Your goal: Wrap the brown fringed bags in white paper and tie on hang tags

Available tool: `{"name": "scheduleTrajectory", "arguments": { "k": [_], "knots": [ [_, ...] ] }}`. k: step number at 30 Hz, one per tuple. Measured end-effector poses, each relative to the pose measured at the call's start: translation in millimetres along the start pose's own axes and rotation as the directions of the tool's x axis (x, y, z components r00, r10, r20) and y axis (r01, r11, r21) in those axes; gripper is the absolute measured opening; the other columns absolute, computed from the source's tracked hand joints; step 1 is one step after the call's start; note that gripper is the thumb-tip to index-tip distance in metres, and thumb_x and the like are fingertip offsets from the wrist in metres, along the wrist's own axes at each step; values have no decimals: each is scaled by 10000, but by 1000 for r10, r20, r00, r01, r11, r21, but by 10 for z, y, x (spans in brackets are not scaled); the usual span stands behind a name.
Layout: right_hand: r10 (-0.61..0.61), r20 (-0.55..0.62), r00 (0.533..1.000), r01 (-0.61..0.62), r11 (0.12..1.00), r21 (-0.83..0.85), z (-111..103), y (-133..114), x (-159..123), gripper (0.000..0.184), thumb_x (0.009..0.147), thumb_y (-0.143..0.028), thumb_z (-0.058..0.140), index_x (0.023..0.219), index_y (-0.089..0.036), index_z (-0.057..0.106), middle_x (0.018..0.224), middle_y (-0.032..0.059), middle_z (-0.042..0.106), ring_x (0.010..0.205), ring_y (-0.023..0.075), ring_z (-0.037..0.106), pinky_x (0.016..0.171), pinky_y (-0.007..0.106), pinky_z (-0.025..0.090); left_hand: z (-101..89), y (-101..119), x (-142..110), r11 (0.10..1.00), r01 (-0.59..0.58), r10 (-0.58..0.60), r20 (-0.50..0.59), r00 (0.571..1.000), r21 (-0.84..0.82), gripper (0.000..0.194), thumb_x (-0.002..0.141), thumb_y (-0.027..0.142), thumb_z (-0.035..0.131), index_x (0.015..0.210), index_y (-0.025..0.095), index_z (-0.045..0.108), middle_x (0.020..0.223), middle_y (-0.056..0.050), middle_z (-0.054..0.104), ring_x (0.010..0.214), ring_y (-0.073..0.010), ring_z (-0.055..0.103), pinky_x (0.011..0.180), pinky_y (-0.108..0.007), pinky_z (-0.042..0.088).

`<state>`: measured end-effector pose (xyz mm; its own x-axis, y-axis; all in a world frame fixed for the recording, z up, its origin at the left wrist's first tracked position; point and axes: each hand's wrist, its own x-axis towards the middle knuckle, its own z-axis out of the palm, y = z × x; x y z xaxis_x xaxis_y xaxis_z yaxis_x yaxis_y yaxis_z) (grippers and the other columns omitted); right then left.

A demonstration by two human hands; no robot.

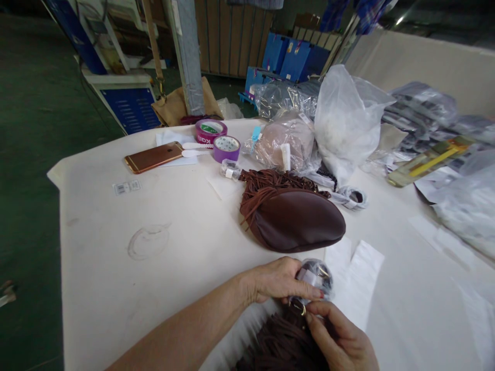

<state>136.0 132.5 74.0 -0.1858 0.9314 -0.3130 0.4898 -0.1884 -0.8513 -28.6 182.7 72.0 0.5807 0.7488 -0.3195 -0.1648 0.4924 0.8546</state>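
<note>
White table (pixel 96 283), near edge: left hand (pixel 276 281) grips wrapped bundle (pixel 319 275), right hand (pixel 340 332) pinches ring (pixel 303 310) on bag (pixel 274 345), apparently adjusting it; next needs steadiness.

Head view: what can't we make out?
All in the head view:
Brown fringed piece: cut off by the bottom edge.
Wrapped bundle: partly covered by the left hand.
Right hand: wrist beyond the bottom edge.
Barcode label: print too small to read.
White plastic bag: cloudy film obscures its contents.
</note>
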Motion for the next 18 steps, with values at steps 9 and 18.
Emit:
{"name": "scheduleTrajectory", "arguments": {
  "k": [9,18],
  "knots": [
    [-24,52,998,23,1000,21,-29,-17,7,244,746,-455,585,706,-219,633,670,-15,601,651,143,509,620,199,404,-7,-49,8,995,-19,22,-31,999,98,326,653,337,664,890,155,532,680,28,470,519,-68,411,380,-133,307],
    [40,200,979,-55,996,69,-46,-45,26,319,773,-493,554,862,-196,631,657,-6,543,689,171,520,636,247,416,-26,-15,-60,953,75,-40,-123,992,293,324,724,409,590,895,154,488,693,21,504,470,-84,459,406,-188,394]
  ]
}}
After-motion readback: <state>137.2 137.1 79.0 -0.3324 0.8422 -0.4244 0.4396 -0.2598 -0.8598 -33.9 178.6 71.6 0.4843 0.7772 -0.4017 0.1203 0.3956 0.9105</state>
